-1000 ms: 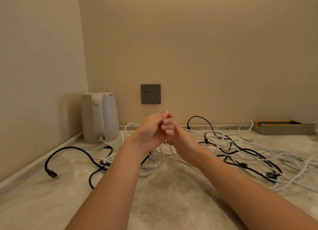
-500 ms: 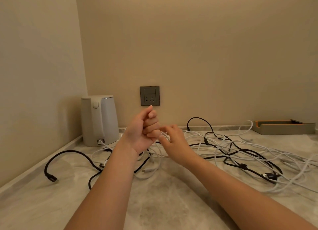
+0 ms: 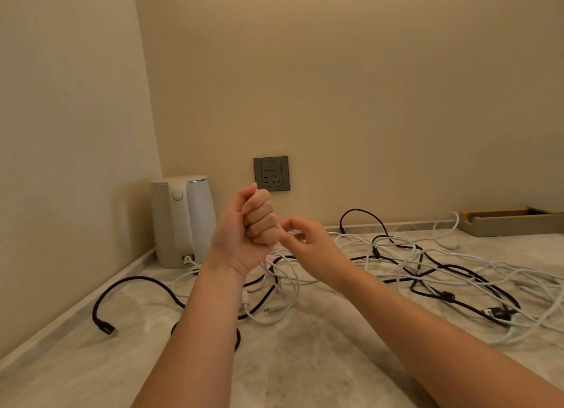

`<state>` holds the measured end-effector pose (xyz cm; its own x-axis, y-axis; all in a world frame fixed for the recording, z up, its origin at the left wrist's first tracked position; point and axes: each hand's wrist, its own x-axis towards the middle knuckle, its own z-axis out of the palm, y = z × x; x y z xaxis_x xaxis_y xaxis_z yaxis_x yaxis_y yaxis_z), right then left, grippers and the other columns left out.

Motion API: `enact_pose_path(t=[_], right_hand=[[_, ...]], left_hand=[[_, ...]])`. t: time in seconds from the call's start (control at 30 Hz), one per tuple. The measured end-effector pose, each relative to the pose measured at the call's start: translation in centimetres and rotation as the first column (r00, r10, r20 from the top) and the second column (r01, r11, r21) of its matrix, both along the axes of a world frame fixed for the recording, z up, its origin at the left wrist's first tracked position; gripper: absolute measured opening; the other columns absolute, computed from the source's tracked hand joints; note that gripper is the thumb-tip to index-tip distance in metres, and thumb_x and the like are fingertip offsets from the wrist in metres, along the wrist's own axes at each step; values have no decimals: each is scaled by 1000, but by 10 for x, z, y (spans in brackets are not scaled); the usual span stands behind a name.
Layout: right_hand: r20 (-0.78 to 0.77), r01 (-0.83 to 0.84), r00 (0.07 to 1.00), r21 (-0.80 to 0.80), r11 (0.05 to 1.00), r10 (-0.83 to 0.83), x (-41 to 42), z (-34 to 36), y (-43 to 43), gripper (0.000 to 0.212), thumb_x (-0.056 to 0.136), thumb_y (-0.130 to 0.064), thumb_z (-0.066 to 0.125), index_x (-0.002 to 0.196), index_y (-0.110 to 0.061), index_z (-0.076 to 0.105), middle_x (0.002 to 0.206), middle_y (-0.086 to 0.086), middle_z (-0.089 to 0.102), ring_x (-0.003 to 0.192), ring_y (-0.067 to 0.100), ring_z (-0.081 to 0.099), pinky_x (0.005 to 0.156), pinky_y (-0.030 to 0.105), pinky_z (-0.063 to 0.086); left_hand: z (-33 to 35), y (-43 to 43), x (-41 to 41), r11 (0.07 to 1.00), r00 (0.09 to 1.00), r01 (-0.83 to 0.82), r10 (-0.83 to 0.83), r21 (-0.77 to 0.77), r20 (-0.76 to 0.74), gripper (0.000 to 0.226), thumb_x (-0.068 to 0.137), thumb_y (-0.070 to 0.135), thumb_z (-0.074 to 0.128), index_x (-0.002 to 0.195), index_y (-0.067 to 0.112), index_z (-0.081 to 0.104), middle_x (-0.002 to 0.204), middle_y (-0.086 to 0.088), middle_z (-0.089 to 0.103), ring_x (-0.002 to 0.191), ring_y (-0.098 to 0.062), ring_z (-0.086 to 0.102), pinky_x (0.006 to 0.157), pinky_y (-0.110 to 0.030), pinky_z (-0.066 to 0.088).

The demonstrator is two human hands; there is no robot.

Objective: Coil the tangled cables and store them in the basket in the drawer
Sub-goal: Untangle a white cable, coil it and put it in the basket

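Beige walls meet in a corner above a pale marble countertop (image 3: pixel 305 365), and the grey wall socket (image 3: pixel 271 173) serves as landmark. Below the socket and to its right spreads the tangle of white and black cables (image 3: pixel 421 255), loose on the stone. A white electric kettle (image 3: pixel 183 221) stands left of the socket, and a flat grey tray with orange inside (image 3: pixel 512 224) lies far to its right. Just under the socket, the left hand (image 3: pixel 247 233) is closed in a fist around a thin white cable (image 3: pixel 297 282), whose loops hang down to the counter. The right hand (image 3: pixel 311 249), just beside the fist, seems to pinch the same cable with thumb and forefinger. One second ago both hands were pressed together lower. Now the fist has risen and the right hand has come apart from it. I judge that one cable is being wound, while the rest is not yet coiled. Basket and drawer are not in view.
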<state>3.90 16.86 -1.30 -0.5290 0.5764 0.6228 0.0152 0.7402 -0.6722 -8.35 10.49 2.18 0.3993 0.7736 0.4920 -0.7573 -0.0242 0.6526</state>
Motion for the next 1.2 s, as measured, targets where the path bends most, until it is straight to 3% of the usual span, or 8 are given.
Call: enact_pose_path(t=[0.07, 0.2, 0.37, 0.57, 0.73, 0.87, 1.03, 1.2], right_hand=[[-31, 41, 999, -7, 999, -41, 10, 6, 0, 18, 94, -21, 56, 82, -7, 61, 77, -1, 55, 66, 5, 43, 64, 22, 36], [56, 113, 991, 103, 988, -119, 27, 9, 8, 24, 92, -25, 59, 75, -7, 61, 73, 3, 53, 66, 10, 44, 66, 29, 39], [245, 118, 952, 254, 960, -182, 40, 16, 0, 21, 93, -27, 56, 72, -26, 55, 69, -5, 46, 63, 9, 40, 64, 28, 37], [577, 15, 691, 590, 807, -435, 39, 32, -34, 14, 92, -36, 49, 83, -26, 54, 75, -7, 50, 73, 19, 47, 59, 28, 35], [676, -47, 615, 545, 837, -406, 47, 42, -48, 11, 91, -32, 52, 89, -26, 61, 89, -8, 49, 85, 16, 50, 68, 30, 41], [586, -5, 702, 573, 819, -405, 56, 48, -51, 17, 94, -31, 52, 102, -28, 66, 103, -8, 44, 97, 12, 44, 78, 35, 49], [306, 114, 834, 719, 686, -459, 57, 50, -48, 19, 90, -39, 57, 90, -22, 67, 97, -8, 43, 95, 11, 40, 66, 36, 49], [126, 177, 940, 612, 771, -316, 56, 43, -28, 21, 86, -36, 60, 84, -17, 69, 93, -8, 43, 92, 12, 42, 66, 32, 46]], left_hand=[[1, 3, -2, 999, 996, -9, 13, -42, 83, 39, 97, 18, 36, 59, 12, 42, 50, -2, 28, 45, -14, 25, 44, -28, 24], [4, -3, 9, 908, 909, -368, 396, -200, 130, 53, 94, 27, 34, 42, 16, 39, 47, 9, 9, 40, -8, 6, 32, -17, 15], [3, 1, 13, 880, 872, -400, 452, -257, 190, 54, 97, 28, 32, 45, 17, 40, 42, 8, 12, 37, -8, 6, 31, -16, 15], [-3, 6, 12, 804, 797, -451, 558, -387, 231, 55, 103, 30, 29, 52, 16, 42, 39, 6, 25, 27, -6, 23, 30, -17, 19], [-4, 8, 12, 694, 725, -539, 671, -478, 157, 47, 105, 33, 26, 62, 16, 38, 39, 7, 27, 28, -6, 25, 30, -15, 27], [-3, 10, 16, 581, 625, -678, 778, -450, 63, 46, 105, 32, 27, 65, 14, 39, 39, 7, 30, 29, -5, 28, 34, -14, 37], [-2, 11, 17, 344, 381, -921, 894, -184, -236, 39, 106, 27, 26, 73, 12, 42, 52, 3, 33, 35, -5, 36, 42, -20, 49], [-3, 8, 28, 402, 248, -897, 799, 181, -547, 39, 105, 25, 30, 75, 9, 49, 60, -2, 45, 44, -8, 48, 47, -21, 48]])
